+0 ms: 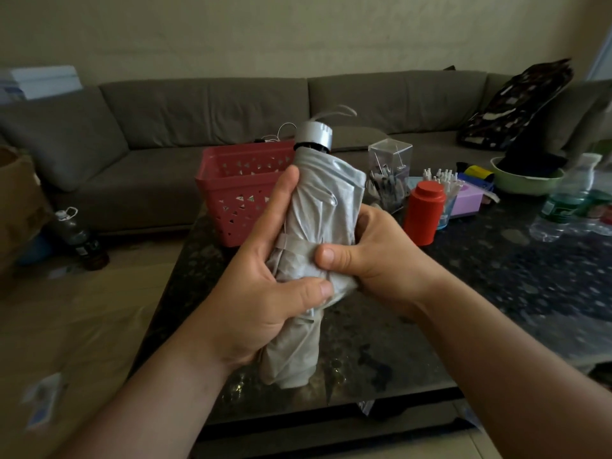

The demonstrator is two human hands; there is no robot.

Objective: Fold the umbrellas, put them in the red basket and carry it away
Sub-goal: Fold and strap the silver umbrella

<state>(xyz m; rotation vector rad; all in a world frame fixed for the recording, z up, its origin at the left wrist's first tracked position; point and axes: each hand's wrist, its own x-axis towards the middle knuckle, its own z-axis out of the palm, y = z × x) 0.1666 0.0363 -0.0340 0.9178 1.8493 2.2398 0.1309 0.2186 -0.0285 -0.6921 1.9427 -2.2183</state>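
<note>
Fingers of both hands are curled round the grey umbrella [311, 246]: left hand [261, 293] clamps the bunched canopy so it can't spring loose, right hand [371, 256] pinches the strap [298, 243] across it, likely to fasten. Red basket [238, 190] waits just behind on the table [496, 293].

Grey corner sofa [212, 104] against pale wall [265, 31]; dark speckled table [496, 293].

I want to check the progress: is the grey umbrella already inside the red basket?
No, the grey umbrella is gripped by the left hand and right hand, in front of the red basket.
</note>
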